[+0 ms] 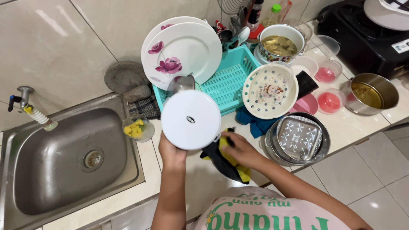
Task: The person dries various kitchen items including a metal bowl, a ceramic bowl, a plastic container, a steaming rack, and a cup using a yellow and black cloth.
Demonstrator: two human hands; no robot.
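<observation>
Left hand (171,150) raised off the counter, wrist bent, gripping the lower rim of a white pot (191,119) turned bottom-up toward the camera. Right hand (240,150) lies palm-down, fingers curled on a yellow-and-black cloth (224,162) at the pot's edge; grip looks closed, though the fingertips are partly hidden. Beyond: teal rack (230,83) holding floral plates (181,51). Sink (64,157) at left.

Glossy beige wall tiles (64,38) back a tiled counter (204,179). A steel sink (55,170) occupies the counter's left end, with a wall tap (21,98) above it. Pale floor tiles (375,174) lie at the lower right.
</observation>
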